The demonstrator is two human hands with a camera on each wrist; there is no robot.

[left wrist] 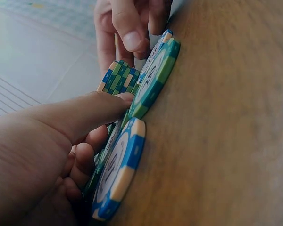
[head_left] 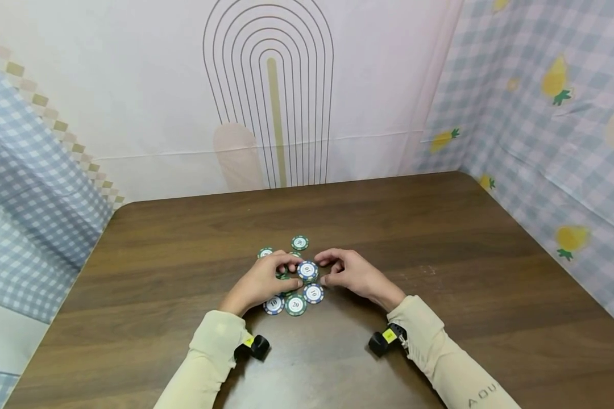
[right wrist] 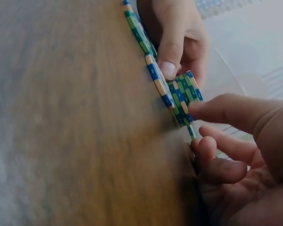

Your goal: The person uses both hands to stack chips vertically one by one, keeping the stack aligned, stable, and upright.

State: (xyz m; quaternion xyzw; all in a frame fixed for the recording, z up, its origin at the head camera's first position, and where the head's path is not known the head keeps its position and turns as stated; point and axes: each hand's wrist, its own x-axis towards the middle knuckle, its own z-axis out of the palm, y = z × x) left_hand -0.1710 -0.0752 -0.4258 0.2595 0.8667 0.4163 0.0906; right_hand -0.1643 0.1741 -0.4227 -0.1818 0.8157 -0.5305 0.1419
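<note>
A short stack of poker chips, blue and green with a blue-and-white one on top, stands between the two hands. My left hand holds the stack from its left side with thumb and index finger. On the right, my right hand has its fingers bent beside the stack; in the right wrist view its thumb overlaps the stack's edge, and contact is hard to tell. Close in front lie a blue chip, a green chip and another blue chip. Some chips are hidden under my left hand.
Behind the hands are a green chip and another green chip. Everything lies on a brown wooden table. A patterned white cloth hangs at its back edge, with checked cloth along the right.
</note>
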